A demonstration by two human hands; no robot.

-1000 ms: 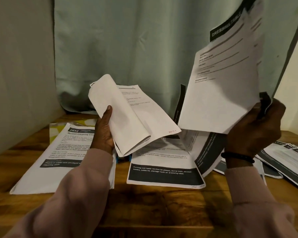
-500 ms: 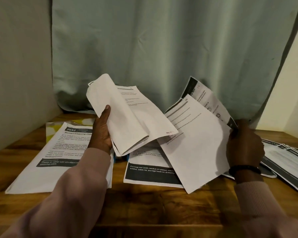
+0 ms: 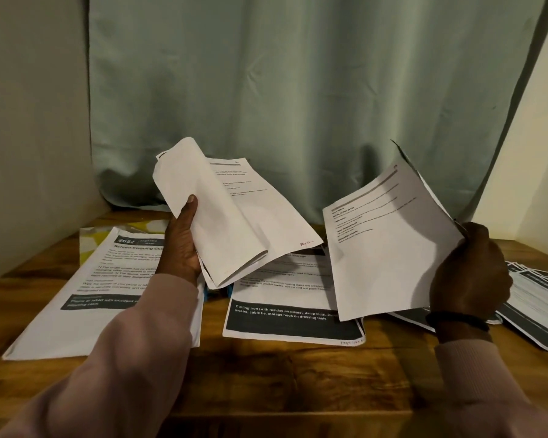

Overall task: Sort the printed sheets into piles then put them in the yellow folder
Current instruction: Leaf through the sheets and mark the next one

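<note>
Wooden worktop [image 3: 282,384]: three piles of white printed sheets.
Left hand [image 3: 181,248]: grip curled round a folded white bundle [image 3: 231,216], raised.
Right hand [image 3: 470,273]: grip pinching a white printed sheet [image 3: 389,248], tilted.
Yellow patterned folder [image 3: 91,245]: far left, under the left pile [image 3: 86,295].

Right hand's sheets brought down from high at 1 o'clock to 3 o'clock, just above the counter

One second ago the right hand [image 3: 470,273] held its printed sheets [image 3: 389,245] raised high, the black "DRESSING TABLE" header showing; half a second ago they had swung down over the middle pile [image 3: 293,324], covering its right part; now they are tilted up and shifted toward 3 o'clock, so the pile's dark band shows nearly whole, and the hand grips their right edge lower than before
</note>
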